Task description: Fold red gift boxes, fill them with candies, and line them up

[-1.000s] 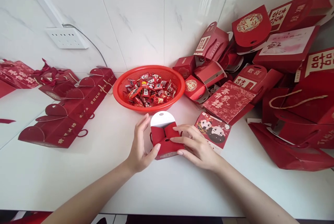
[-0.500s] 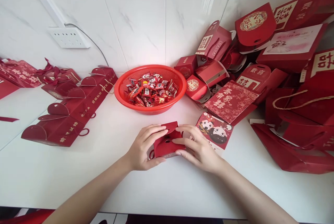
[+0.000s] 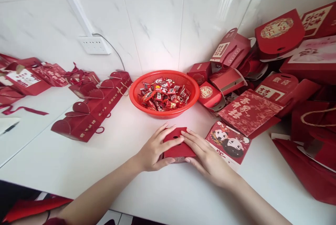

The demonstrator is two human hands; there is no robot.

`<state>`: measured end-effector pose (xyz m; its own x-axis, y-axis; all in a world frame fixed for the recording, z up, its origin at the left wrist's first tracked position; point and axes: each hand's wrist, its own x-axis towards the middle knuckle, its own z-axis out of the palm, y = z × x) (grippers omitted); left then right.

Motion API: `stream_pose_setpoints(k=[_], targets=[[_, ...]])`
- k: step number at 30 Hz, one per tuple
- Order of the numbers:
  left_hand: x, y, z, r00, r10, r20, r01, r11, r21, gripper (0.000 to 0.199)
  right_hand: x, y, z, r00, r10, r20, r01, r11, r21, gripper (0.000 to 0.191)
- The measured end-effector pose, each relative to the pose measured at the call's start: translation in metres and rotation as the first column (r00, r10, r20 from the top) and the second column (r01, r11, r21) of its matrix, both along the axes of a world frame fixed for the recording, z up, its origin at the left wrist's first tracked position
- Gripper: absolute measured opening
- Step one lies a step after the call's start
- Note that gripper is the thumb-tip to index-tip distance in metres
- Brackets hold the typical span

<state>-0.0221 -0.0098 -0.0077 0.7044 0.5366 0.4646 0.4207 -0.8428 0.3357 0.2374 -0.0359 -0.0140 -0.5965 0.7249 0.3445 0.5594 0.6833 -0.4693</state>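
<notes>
A small red paper candy box (image 3: 179, 152) sits on the white table with its top flap folded down and a round hole showing in it. My left hand (image 3: 153, 148) holds the box's left side, fingers across the flap and thumb low at the front. From the other side my right hand (image 3: 210, 158) grips it, fingertips on the flap and thumb at the front edge. Just behind stands a red plastic basket (image 3: 193, 93) with wrapped candies (image 3: 165, 93) in it. To the right lies a flat box (image 3: 233, 142) printed with two cartoon figures.
A row of red boxes (image 3: 89, 113) stands on the left. More boxes and ribbon (image 3: 26, 109) lie farther left, beside a pen (image 3: 10, 127). Red boxes (image 3: 249, 109) are heaped on the right against the tiled wall. Part of another person's arm (image 3: 39, 218) shows at lower left.
The box's flap, raised and partly open before, now lies flat under my fingers. My fingers have moved from the flap's edges onto its top. The view has turned left.
</notes>
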Motion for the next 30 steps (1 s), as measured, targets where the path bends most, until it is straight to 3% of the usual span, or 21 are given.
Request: stream_pose_setpoints(k=[3,8,12,16,20,23,26,30], targets=[[0.002,-0.006,0.009,0.993,0.0,-0.118,0.008,0.998,0.065,0.048,0.0,-0.004,-0.004,1.0,-0.005,0.013,0.005,1.0,0.019,0.064],[-0.008,-0.023,0.036,0.957,0.025,-0.29,0.008,0.994,0.113,0.044,0.0,-0.013,-0.003,0.997,-0.01,0.076,0.001,0.993,0.116,0.058],[-0.041,-0.052,0.065,0.822,0.237,-0.518,-0.238,0.969,0.066,0.049,0.005,-0.018,-0.001,0.997,-0.016,0.08,-0.003,0.972,0.235,0.05],[-0.099,-0.077,0.083,0.656,0.42,-0.627,-0.501,0.864,0.055,0.051,0.009,-0.02,-0.004,0.997,-0.031,0.067,0.01,0.956,0.294,0.047],[-0.15,-0.09,0.086,0.451,0.623,-0.639,-0.763,0.64,0.086,0.062,0.007,-0.021,-0.007,0.998,-0.007,0.064,-0.012,0.959,0.282,0.047],[-0.166,-0.096,0.084,0.329,0.697,-0.637,-0.856,0.505,0.112,0.063,0.006,-0.022,-0.008,0.998,0.008,0.066,-0.025,0.963,0.267,0.047],[-0.171,-0.103,0.083,0.289,0.688,-0.666,-0.881,0.463,0.096,0.057,0.005,-0.021,-0.007,0.998,0.002,0.059,-0.017,0.967,0.254,0.047],[-0.179,-0.114,0.082,0.211,0.656,-0.725,-0.932,0.358,0.053,0.077,0.005,-0.02,-0.008,0.998,0.005,0.056,-0.018,0.971,0.24,0.046]])
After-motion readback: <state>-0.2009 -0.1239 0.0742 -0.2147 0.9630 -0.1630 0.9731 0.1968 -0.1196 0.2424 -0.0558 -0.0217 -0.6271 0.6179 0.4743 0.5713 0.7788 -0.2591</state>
